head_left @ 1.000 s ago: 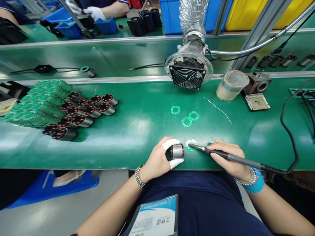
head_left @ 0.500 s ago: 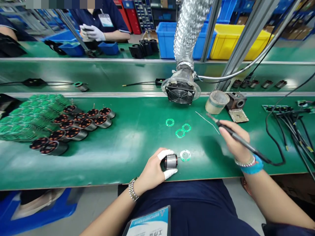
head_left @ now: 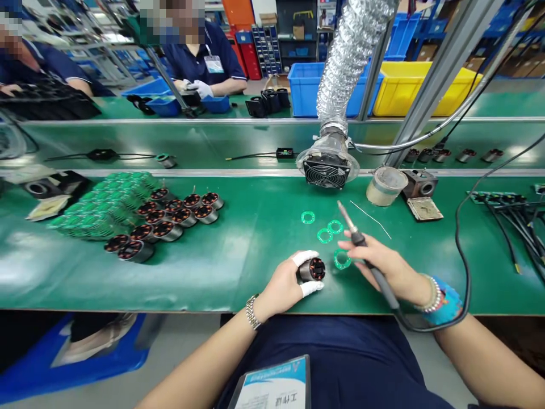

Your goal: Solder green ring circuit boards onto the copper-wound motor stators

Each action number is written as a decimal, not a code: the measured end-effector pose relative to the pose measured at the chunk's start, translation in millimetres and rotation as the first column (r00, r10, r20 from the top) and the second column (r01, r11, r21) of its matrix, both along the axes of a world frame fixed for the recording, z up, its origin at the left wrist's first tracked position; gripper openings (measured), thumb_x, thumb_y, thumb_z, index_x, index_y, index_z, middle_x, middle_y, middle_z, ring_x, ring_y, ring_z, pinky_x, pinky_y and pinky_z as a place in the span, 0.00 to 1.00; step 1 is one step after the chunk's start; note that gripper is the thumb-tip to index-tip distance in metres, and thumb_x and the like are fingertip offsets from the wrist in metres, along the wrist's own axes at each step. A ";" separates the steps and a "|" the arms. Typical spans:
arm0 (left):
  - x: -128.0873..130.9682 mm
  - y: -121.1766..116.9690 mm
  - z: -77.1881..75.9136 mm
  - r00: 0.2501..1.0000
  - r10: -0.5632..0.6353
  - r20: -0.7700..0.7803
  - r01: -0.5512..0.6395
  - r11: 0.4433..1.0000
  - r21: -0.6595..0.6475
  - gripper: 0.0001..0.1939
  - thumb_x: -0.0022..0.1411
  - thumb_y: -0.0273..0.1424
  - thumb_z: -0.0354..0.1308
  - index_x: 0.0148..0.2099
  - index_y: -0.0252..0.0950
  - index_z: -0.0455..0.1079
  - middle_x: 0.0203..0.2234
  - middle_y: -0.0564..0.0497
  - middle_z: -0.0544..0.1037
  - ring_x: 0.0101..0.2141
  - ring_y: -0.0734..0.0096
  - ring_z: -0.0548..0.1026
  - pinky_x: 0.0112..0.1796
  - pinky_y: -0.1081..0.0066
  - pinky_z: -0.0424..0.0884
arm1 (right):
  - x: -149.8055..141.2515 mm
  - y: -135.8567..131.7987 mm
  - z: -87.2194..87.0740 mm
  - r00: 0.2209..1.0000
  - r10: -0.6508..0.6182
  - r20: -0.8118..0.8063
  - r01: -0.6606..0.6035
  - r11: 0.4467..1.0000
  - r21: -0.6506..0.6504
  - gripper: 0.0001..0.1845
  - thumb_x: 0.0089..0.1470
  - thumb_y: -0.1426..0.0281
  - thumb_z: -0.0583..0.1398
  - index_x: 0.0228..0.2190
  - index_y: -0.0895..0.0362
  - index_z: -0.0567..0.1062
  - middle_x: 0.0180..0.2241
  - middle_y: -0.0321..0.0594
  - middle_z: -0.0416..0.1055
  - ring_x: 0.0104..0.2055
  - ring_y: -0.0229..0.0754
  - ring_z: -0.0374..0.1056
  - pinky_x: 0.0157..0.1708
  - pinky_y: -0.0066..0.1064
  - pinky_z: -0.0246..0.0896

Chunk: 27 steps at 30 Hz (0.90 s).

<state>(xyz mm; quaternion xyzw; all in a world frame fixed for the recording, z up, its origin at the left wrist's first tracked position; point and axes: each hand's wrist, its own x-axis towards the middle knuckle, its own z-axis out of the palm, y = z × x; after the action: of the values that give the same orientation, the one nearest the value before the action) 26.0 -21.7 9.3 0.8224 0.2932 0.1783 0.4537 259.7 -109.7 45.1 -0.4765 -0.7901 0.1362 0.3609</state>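
L hand [head_left: 283,284] fingers grasp the motor stator [head_left: 315,270] by its sides, nr the desk's [head_left: 255,238] front edge; R hand [head_left: 388,264] fingers grip the soldering iron [head_left: 359,238], tip twd back edge. Best: hold stator steady, PCB ring [head_left: 336,261] flat just beside it, treat tip as hot, well clear of L fingers.

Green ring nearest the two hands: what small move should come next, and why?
Perhaps pinch the green ring with the right hand: its fingertips are close to it, the soldering iron points away, and the left hand holds the metal cylinder.
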 end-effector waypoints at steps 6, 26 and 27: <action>0.6 -5.3 -2.1 0.998 0.064 -0.029 -0.060 0.990 0.127 0.25 0.47 0.33 0.65 0.47 0.36 0.64 0.44 0.43 0.72 0.45 0.59 0.71 0.47 0.57 0.67 | -26.3 -1.0 -13.2 0.980 -0.198 -0.008 0.199 0.978 0.062 0.09 0.53 0.75 0.57 0.38 0.55 0.70 0.31 0.40 0.72 0.34 0.39 0.69 0.34 0.30 0.68; -7.3 -15.6 -14.2 0.979 0.203 0.027 -0.204 0.952 0.229 0.24 0.48 0.35 0.64 0.47 0.35 0.63 0.40 0.44 0.72 0.40 0.61 0.72 0.42 0.60 0.70 | -73.7 9.1 -21.6 0.912 -0.260 -0.318 0.176 0.947 -0.269 0.22 0.48 0.65 0.63 0.45 0.53 0.66 0.40 0.40 0.69 0.41 0.42 0.68 0.43 0.34 0.65; -7.3 -16.5 -14.5 0.976 0.218 0.016 -0.216 0.951 0.221 0.24 0.48 0.34 0.64 0.47 0.35 0.63 0.40 0.44 0.73 0.40 0.61 0.72 0.41 0.60 0.70 | -76.0 10.7 -21.4 0.939 -0.247 -0.240 0.194 0.956 -0.222 0.21 0.48 0.65 0.63 0.45 0.54 0.66 0.39 0.41 0.69 0.40 0.43 0.67 0.41 0.34 0.65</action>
<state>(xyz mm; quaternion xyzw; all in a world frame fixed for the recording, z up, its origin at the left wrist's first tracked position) 18.7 -38.2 -5.2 0.8314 0.3619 0.2552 0.3356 183.7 -99.0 23.8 -0.5728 -0.6588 0.2337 0.4280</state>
